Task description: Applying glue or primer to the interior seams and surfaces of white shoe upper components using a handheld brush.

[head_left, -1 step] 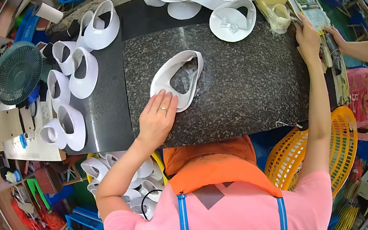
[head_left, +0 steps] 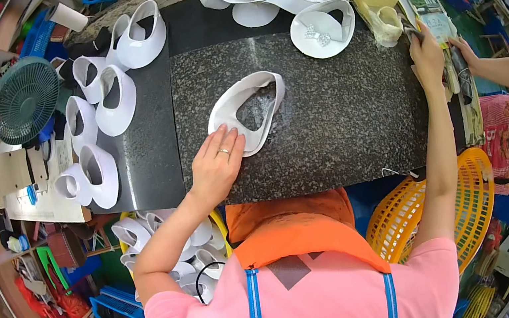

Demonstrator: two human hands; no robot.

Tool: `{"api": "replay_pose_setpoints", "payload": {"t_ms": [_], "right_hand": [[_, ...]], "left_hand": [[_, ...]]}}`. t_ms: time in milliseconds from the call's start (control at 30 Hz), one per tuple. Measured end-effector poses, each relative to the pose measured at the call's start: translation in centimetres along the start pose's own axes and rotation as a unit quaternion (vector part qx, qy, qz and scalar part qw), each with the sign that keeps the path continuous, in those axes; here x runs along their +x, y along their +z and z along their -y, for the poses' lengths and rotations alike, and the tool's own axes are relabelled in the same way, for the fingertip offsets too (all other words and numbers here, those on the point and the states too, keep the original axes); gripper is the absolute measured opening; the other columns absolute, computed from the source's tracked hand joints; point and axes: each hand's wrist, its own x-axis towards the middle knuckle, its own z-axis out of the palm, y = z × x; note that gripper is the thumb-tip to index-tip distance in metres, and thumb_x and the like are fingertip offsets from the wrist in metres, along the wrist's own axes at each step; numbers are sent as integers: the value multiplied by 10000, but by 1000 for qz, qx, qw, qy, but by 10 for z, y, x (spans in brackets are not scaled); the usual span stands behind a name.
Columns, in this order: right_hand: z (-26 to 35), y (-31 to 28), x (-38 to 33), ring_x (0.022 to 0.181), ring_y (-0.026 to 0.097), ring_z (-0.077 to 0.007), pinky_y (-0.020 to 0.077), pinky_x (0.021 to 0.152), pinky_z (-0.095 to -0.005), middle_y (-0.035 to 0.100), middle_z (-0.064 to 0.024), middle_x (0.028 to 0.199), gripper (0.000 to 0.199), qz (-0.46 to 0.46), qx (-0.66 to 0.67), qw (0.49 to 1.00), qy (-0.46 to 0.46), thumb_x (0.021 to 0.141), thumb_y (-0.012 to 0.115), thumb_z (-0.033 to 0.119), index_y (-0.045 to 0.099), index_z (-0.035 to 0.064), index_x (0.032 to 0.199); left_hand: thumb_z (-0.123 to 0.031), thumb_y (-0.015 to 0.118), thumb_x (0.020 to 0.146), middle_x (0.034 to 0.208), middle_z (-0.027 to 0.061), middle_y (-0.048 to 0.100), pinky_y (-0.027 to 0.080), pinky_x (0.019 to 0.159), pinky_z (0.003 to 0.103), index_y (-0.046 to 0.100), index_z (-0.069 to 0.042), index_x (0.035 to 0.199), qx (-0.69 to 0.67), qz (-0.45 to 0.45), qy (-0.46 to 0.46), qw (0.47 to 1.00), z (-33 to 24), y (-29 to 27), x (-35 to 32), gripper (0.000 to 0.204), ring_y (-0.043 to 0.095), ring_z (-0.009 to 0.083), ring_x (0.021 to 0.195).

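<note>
Far left: round green fan (head_left: 23,98) beside white curved shoe uppers (head_left: 114,102) in rows. Left hand (head_left: 216,165) flat, fingers spread, pressing the near edge of a white looped shoe upper (head_left: 247,113) lying mid-way across the speckled grey granite tabletop (head_left: 342,117). Right hand (head_left: 427,56) at the tabletop's far right edge, fingers curled round something small and dark (too small to identify). Yellow plastic basket (head_left: 471,203) below right.

The left hand (head_left: 218,165) is pressing flat on a white shoe upper (head_left: 247,114) lying on the granite bench (head_left: 341,111), while the right hand (head_left: 427,56) is reaching to the far edge, seemingly gripping something small and dark.
</note>
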Motion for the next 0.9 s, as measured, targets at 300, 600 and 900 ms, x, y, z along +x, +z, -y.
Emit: {"api": "replay_pose_setpoints", "payload": {"t_ms": [300,600,900], "right_hand": [[195,-79,-43,658,603,-122,507,588,-226,648,-74,882,222,345,617,667,237,768,622,31,640,4,988],[283,-17,-86,766,591,-261,493,651,-353,577,-64,865,312,206,389,883,-162,650,574,-25,625,63,945],[277,-27,-60,765,612,-260,493,655,-344,627,-51,869,282,315,447,813,-201,648,593,-18,665,84,901]], "left_hand": [[-81,574,684,1004,134,580,506,778,370,593,3,981,-61,-77,-22,995,3,9,-24,310,592,290,940],[-47,603,661,910,89,580,522,712,346,623,-26,903,-78,-111,-44,990,-4,14,-24,244,615,274,883],[-67,601,650,898,89,568,508,714,354,611,-19,884,-84,-132,-49,986,-2,15,-30,239,596,263,880]]}}
